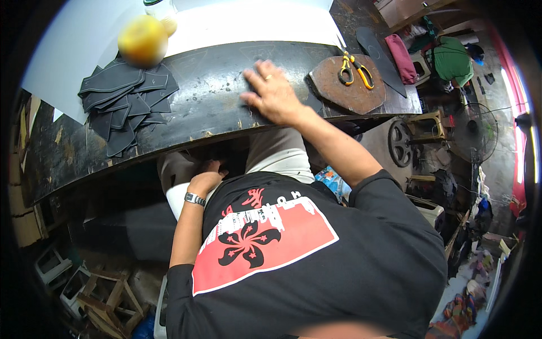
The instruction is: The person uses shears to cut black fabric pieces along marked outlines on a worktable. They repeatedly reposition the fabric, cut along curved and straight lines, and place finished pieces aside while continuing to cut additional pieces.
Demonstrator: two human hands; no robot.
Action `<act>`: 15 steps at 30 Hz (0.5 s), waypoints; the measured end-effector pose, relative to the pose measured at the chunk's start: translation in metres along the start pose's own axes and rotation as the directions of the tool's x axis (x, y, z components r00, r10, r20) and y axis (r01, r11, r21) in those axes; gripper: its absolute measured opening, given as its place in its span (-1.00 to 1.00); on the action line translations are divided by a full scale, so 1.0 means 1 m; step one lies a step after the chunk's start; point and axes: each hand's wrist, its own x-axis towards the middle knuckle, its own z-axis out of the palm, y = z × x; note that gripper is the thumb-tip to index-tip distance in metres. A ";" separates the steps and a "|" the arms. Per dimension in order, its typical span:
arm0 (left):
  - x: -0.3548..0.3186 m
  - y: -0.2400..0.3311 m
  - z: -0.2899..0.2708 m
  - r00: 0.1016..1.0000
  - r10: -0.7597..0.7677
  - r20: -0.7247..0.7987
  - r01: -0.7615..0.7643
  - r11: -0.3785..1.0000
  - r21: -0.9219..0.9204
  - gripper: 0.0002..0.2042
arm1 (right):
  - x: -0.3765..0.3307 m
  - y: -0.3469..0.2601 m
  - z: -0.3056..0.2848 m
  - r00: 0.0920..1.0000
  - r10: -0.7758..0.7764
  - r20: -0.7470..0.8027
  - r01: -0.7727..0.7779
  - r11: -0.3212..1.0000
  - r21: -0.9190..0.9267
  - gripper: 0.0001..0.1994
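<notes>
"Our hands?"
"Our right hand (274,96), fingers apart, is over the black tabletop (209,85), between upper-left flat black stitched pieces (123,100) and upper-right yellow-and-black-handled scissors (348,59); our left hand (210,173), centre-left, we can't tell."

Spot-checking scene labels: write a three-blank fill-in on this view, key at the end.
1. The right hand is between the dark flat pieces and the yellow-and-black-handled ____.
2. The left hand has a ____ on its wrist.
3. In the picture, the brown board lies to the ____ of the right hand.

Missing: scissors; watch; right.
</notes>
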 end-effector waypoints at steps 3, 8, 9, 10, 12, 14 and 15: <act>0.012 -0.021 0.013 0.993 0.094 -0.074 -0.089 0.994 0.064 -0.46 | -0.042 -0.008 -0.023 0.992 -0.116 -0.045 0.123 0.880 0.459 -0.52; 0.019 -0.027 0.011 0.995 0.102 -0.022 -0.103 0.993 -0.063 -0.45 | -0.070 0.007 -0.034 0.993 0.057 -0.101 -0.064 0.996 -0.064 -0.43; 0.018 -0.020 0.006 0.996 0.084 0.006 -0.084 0.995 -0.049 -0.45 | -0.076 0.000 -0.031 0.994 0.110 -0.006 -0.109 0.973 -0.201 -0.40; 0.014 -0.011 0.002 0.997 0.065 0.039 -0.064 0.997 -0.040 -0.44 | -0.082 -0.010 -0.028 0.989 0.124 0.081 -0.118 0.990 -0.075 -0.36; -0.003 0.011 -0.007 0.999 0.051 -0.004 -0.051 0.999 -0.007 -0.46 | -0.088 -0.023 -0.027 1.000 0.008 0.019 -0.013 0.949 0.315 -0.38; -0.017 0.033 -0.024 0.974 0.221 -0.043 -0.222 0.975 -0.020 -0.48 | -0.084 -0.015 -0.037 0.999 -0.023 -0.036 0.040 0.788 0.614 -0.46; -0.024 0.042 -0.032 0.956 0.289 -0.055 -0.290 0.957 -0.012 -0.50 | -0.076 0.003 -0.046 0.994 -0.003 -0.106 0.066 0.803 0.593 -0.54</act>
